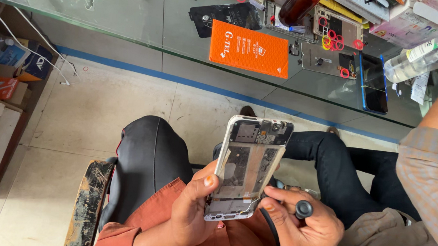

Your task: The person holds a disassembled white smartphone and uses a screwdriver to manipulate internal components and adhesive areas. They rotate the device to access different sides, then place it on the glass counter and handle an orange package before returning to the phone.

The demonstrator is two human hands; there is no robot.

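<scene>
The opened phone [249,168] stands almost upright over the person's lap, its back cover off and the inner frame and boards showing. The left hand [190,210] is clamped on its lower left edge, thumb pressed against the side. The right hand [304,233] is closed around a black-capped screwdriver [304,209], whose tip meets the phone's lower right corner.

Beyond the phone, on the glass counter [107,8], lies a flat orange rectangular package [250,49] with white print. Just behind that package is a black pouch [225,17]. To the package's right sit two more opened phones [334,41] dotted with small red rings, and past them a dark phone with a blue rim [374,84]. Above the package a brown bottle [299,4] lies tilted; what it holds cannot be told. Far to the package's right, another person's arm in a checked sleeve [431,173] reaches up by a clear plastic bottle [431,52] with a white and green label. Far to the package's left, under the counter, are blue and orange cardboard boxes [15,63].
</scene>
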